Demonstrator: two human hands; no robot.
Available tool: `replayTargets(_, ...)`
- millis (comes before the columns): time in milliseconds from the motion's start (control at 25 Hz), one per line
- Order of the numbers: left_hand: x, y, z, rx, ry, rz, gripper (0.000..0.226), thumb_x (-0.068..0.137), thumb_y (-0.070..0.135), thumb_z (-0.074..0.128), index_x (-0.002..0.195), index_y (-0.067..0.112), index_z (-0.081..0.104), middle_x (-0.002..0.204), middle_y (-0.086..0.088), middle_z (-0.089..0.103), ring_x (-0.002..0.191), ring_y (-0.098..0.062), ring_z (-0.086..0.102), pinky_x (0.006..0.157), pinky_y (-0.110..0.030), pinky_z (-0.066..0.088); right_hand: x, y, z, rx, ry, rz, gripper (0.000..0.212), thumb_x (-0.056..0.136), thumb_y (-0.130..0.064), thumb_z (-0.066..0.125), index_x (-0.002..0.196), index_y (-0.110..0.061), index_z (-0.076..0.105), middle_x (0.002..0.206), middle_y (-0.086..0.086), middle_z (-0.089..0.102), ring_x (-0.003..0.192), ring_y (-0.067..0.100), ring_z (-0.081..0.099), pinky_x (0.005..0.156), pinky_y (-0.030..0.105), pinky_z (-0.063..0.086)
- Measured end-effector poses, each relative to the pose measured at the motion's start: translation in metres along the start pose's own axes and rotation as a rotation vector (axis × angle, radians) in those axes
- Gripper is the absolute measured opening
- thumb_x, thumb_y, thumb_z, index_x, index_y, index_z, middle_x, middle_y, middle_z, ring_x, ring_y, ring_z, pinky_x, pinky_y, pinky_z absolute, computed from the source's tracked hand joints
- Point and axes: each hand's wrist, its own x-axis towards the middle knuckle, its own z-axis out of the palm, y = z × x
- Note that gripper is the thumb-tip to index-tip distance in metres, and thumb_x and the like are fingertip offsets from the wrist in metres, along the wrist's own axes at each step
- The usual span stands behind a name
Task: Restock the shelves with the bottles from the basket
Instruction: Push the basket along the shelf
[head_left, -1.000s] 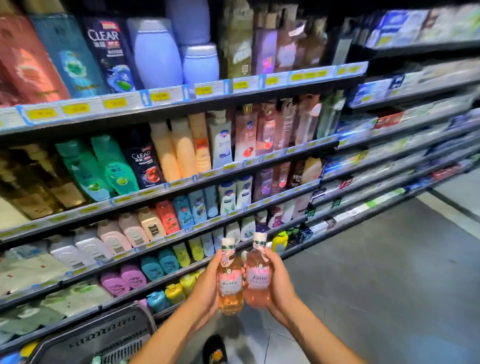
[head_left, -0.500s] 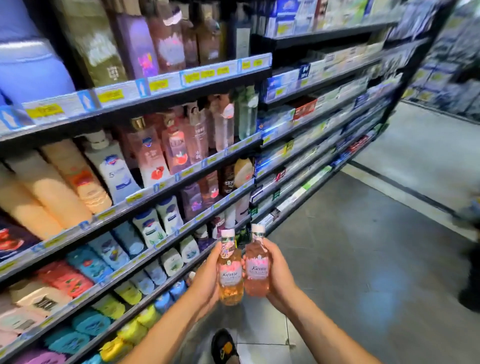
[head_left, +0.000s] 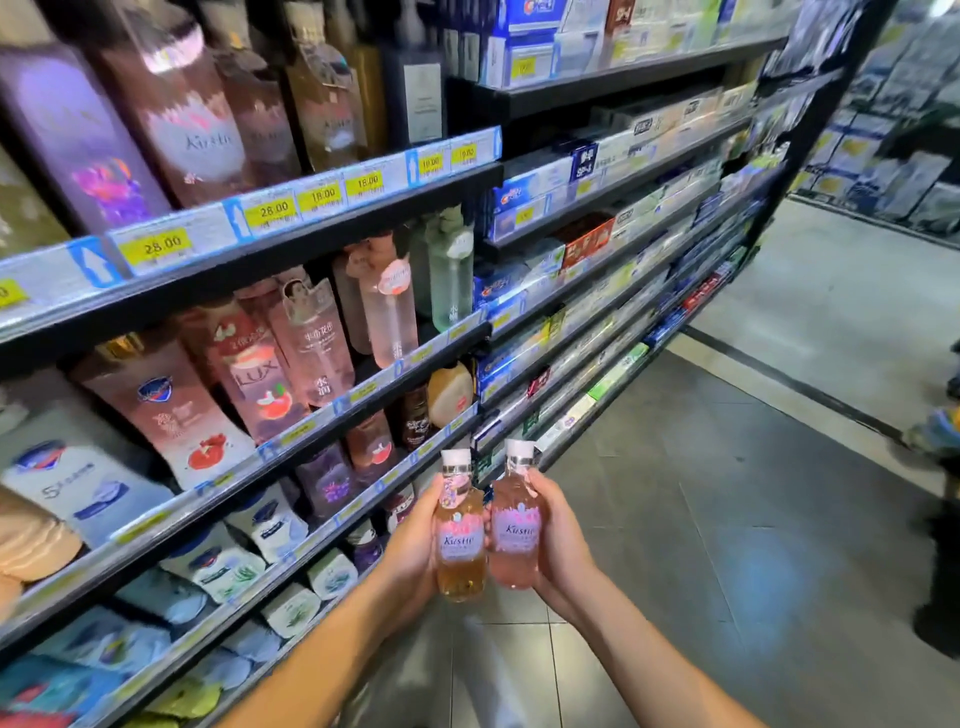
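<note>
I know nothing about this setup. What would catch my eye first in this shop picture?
Two small bottles stand side by side at bottom centre: an amber Kustie bottle gripped by the left hand and a pink Kustie bottle gripped by the right hand. To their left rise crowded shelves of larger toiletry bottles, with yellow price tags along the edges.

The left bottle (head_left: 461, 582) is amber, the right bottle (head_left: 511, 569) pink. Both have white caps (head_left: 456, 457) and pink flowered labels (head_left: 458, 540). Yellow price tags (head_left: 158, 244) run along black shelves (head_left: 332, 244). Far boxes (head_left: 524, 195) are blue and white, with a red box (head_left: 587, 241) among them. The floor (head_left: 727, 519) is grey.
</note>
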Motion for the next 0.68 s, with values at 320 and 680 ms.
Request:
replayTargets(320, 0.056, 0.05, 0.001, -0.109, 0.212, 0.106, 0.068, 0.084, 0.056, 0.057, 0.129, 0.005, 0.065, 0.121, -0.024, 0.07, 0.113, -0.039, 0.067, 0.106, -0.056, 0.047, 0.084, -0.063, 0.029, -0.165, -0.289, 0.147, 0.051, 0.098, -0.045, 0.046, 0.09, -0.011, 0.083, 0.104, 0.016, 0.076, 0.09, 0.026, 0.075, 0.083, 0.037, 0.058)
replayTargets(680, 0.054, 0.086, 0.03, -0.185, 0.362, 0.33, 0.069, 0.087, 0.052, 0.06, 0.135, 0.003, 0.058, 0.129, -0.024, 0.066, 0.125, -0.043, 0.059, 0.104, -0.059, 0.048, 0.158, -0.114, 0.067, -0.359, -0.711, 0.315, 0.062, 0.068, 0.0, 0.065, 0.129, 0.002, 0.055, 0.112, 0.026, 0.069, 0.097, 0.036, 0.069, 0.089, 0.051, 0.058)
